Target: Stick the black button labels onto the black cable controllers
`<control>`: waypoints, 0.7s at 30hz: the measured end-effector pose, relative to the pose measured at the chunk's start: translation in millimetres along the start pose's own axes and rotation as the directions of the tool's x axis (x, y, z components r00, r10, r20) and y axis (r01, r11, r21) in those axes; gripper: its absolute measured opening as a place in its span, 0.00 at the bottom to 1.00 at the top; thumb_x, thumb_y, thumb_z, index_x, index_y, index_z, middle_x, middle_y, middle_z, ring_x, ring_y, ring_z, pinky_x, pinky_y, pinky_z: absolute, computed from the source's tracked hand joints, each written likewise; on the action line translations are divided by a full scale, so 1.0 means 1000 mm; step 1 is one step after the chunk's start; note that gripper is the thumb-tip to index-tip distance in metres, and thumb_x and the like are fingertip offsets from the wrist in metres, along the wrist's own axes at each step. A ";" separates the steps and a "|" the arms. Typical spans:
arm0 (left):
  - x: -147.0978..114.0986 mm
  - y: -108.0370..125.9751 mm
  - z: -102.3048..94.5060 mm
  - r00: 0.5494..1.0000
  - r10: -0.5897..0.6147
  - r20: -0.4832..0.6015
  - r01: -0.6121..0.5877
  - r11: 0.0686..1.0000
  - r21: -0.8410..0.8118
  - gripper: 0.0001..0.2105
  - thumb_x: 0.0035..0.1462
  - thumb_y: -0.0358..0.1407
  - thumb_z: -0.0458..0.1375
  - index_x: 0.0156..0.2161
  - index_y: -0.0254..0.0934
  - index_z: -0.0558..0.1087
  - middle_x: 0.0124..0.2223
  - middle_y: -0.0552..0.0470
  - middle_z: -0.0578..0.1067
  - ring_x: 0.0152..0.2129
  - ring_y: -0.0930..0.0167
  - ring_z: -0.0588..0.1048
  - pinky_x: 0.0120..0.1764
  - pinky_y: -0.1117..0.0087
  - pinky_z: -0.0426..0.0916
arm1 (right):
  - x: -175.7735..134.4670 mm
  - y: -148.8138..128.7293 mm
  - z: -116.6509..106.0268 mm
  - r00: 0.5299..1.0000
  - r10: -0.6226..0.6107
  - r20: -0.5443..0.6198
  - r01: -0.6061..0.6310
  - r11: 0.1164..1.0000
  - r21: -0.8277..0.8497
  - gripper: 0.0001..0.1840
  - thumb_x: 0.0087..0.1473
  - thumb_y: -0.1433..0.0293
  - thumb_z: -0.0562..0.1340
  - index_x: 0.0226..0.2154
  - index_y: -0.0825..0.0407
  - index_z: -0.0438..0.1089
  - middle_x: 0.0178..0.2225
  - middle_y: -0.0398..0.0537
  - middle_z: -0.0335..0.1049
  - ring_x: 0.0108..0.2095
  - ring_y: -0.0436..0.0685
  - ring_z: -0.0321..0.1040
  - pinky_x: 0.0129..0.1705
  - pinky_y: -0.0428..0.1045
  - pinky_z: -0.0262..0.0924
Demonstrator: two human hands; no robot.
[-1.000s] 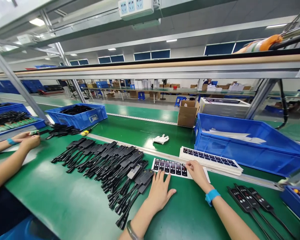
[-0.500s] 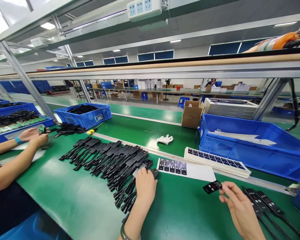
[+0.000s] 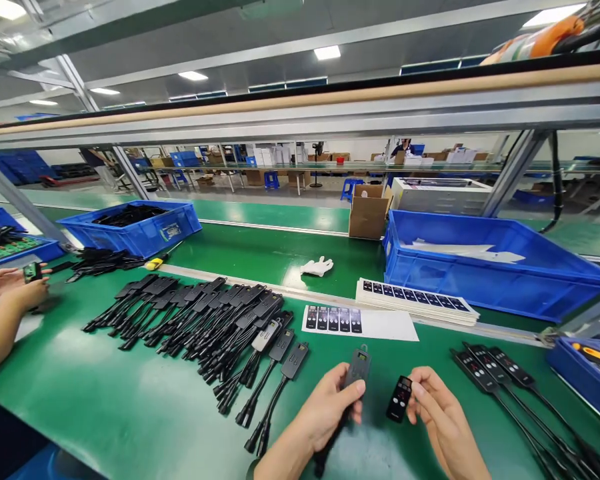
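Note:
My left hand (image 3: 330, 403) grips a black controller box (image 3: 359, 365) by its sides, its cable trailing down below the fingers. Between thumb and fingertips of my right hand (image 3: 437, 410) is a black label (image 3: 399, 399) with printed buttons, held just right of the box and apart from it. Left of my hands lies a long row of similar black controllers (image 3: 195, 310) with cables. Beyond my hands, a white label sheet (image 3: 387, 327) carries several black labels. To the right rest 3 controllers with labels on their faces (image 3: 485, 370).
A stack of label sheets (image 3: 415, 303) stands before a large blue bin (image 3: 490, 287). A white glove (image 3: 317, 267) lies on the green belt. Another blue bin (image 3: 130, 230) holds black parts. At far left a co-worker's hands (image 3: 20, 287) hold a small green board. A yellow-handled tool (image 3: 154, 264) lies nearby.
My left hand has lifted a controller from the row and moved right with it. My right hand has shifted slightly left, and the label now hangs more upright. The view has turned a little.

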State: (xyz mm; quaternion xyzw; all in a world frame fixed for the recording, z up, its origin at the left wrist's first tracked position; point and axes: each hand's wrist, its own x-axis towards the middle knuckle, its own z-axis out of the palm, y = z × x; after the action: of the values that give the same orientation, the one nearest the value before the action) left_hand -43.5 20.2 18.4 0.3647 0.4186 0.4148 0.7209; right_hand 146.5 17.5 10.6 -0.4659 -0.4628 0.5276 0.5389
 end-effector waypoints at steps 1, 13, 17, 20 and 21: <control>0.001 -0.008 0.006 0.998 -0.057 0.030 0.060 0.992 -0.113 0.19 0.44 0.45 0.65 0.35 0.36 0.64 0.26 0.59 0.66 0.17 0.80 0.65 0.24 0.76 0.62 | 0.001 0.001 0.001 1.000 -0.002 -0.009 0.002 1.000 -0.003 0.15 0.50 0.55 0.64 0.28 0.49 0.66 0.23 0.39 0.59 0.20 0.50 0.58 0.21 0.45 0.57; -0.009 -0.026 0.027 0.962 -0.190 0.196 0.219 0.965 -0.141 0.25 0.42 0.31 0.67 0.47 0.35 0.64 0.39 0.43 0.77 0.33 0.65 0.79 0.39 0.63 0.70 | -0.003 0.000 0.007 0.998 0.010 -0.058 -0.021 0.980 -0.196 0.18 0.44 0.54 0.67 0.25 0.51 0.68 0.21 0.40 0.62 0.18 0.48 0.57 0.16 0.43 0.54; -0.009 -0.024 0.027 0.958 -0.187 0.217 0.221 0.964 -0.146 0.26 0.43 0.32 0.67 0.48 0.36 0.65 0.39 0.43 0.78 0.35 0.63 0.78 0.41 0.61 0.70 | -0.003 -0.005 0.008 0.999 0.000 -0.045 -0.009 0.976 -0.218 0.18 0.45 0.54 0.67 0.24 0.51 0.68 0.20 0.41 0.65 0.20 0.50 0.61 0.21 0.44 0.58; -0.009 -0.023 0.026 0.954 -0.197 0.226 0.233 0.962 -0.142 0.27 0.43 0.32 0.67 0.49 0.36 0.64 0.40 0.42 0.78 0.36 0.63 0.78 0.42 0.60 0.70 | -0.004 -0.004 0.008 0.999 0.011 -0.041 -0.019 0.978 -0.207 0.17 0.45 0.54 0.67 0.25 0.51 0.68 0.21 0.41 0.66 0.21 0.50 0.62 0.21 0.44 0.59; -0.009 -0.023 0.026 0.953 -0.200 0.229 0.234 0.963 -0.136 0.27 0.43 0.32 0.67 0.49 0.36 0.64 0.40 0.42 0.78 0.36 0.62 0.78 0.42 0.60 0.70 | -0.004 -0.004 0.008 0.999 0.019 -0.040 -0.027 0.980 -0.199 0.17 0.45 0.55 0.67 0.25 0.51 0.68 0.21 0.41 0.65 0.21 0.50 0.61 0.20 0.44 0.59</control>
State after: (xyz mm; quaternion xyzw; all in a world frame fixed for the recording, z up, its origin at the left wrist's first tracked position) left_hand -15.9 -1.6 10.8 0.2991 0.3415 0.3240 0.8300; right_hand 138.8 13.5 15.4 -0.5327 -0.4977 0.4757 0.4922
